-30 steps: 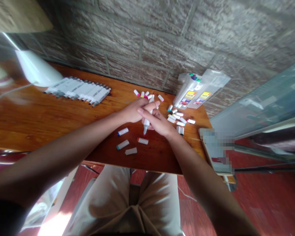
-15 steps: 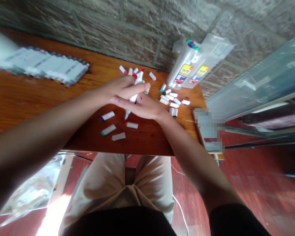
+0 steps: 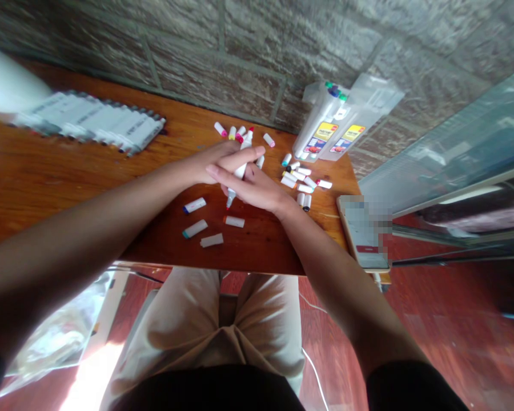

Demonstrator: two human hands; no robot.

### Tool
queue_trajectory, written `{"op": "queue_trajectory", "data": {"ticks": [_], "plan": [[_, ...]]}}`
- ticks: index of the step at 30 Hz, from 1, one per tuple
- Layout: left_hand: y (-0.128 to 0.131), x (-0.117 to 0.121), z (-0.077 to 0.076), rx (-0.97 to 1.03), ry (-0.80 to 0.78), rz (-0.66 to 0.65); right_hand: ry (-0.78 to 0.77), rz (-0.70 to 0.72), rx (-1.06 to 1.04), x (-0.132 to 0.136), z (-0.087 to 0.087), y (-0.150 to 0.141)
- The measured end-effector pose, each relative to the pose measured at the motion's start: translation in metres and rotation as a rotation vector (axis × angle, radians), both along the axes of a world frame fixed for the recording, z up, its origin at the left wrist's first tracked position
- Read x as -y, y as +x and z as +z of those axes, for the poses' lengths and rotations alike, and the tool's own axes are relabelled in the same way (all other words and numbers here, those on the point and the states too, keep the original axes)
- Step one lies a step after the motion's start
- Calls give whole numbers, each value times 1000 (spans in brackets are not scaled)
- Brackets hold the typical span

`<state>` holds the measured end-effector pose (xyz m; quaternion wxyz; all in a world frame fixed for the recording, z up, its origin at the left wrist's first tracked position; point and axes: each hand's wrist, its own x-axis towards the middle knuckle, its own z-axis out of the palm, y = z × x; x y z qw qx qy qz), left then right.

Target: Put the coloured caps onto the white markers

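Note:
A white double-ended marker (image 3: 240, 171) with red tips showing at both ends is gripped at the middle of the table, slanting away from me. My left hand (image 3: 220, 160) is closed around it, its thumb lying across the barrel. From the other side my right hand (image 3: 259, 185) presses against it, thumb pointing left over the marker. The two hands touch, and most of their fingers are hidden beneath. Closer to me lie loose caps, among them an orange-edged cap (image 3: 234, 221) and a blue-edged cap (image 3: 195, 205). Beyond the hands is a pink-edged cap (image 3: 269, 140).
At the left, a row of white markers (image 3: 96, 123) lies side by side. Clear plastic marker cases (image 3: 325, 128) stand at the back right by the stone wall (image 3: 257, 68). A heap of caps (image 3: 300, 177) lies before them. A partly blurred phone-like device (image 3: 360, 228) sits at the right edge.
The view has shifted slightly, so the table things appear a little lower and further right. Both hands keep the same hold on the marker.

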<state>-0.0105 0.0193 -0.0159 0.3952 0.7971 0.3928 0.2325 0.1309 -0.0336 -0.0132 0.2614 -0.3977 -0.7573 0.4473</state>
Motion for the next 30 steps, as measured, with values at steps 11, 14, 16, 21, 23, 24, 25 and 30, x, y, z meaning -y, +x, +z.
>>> {"op": "queue_trajectory", "data": {"ticks": [11, 14, 16, 21, 23, 24, 25, 30], "plan": [[-1, 1, 2, -17, 39, -68, 24, 44, -16, -1, -5, 0], [1, 4, 4, -58, 81, -59, 92, 63, -28, -4, -8, 2], [2, 5, 6, -75, 99, -45, 115, 65, -24, -4, -8, 2], [2, 2, 2, -43, 79, -26, 78, 48, 34, -2, -8, 3], [1, 0, -1, -29, 85, -36, 57, 38, 51, -2, -8, 2], [1, 0, -2, -24, 87, -39, 51, 31, 54, -2, -8, 2], [1, -1, -3, -20, 87, -40, 46, 27, 56, -2, -9, 2], [0, -2, -4, -11, 85, -50, 40, 46, 50, -4, -9, 4]]}}
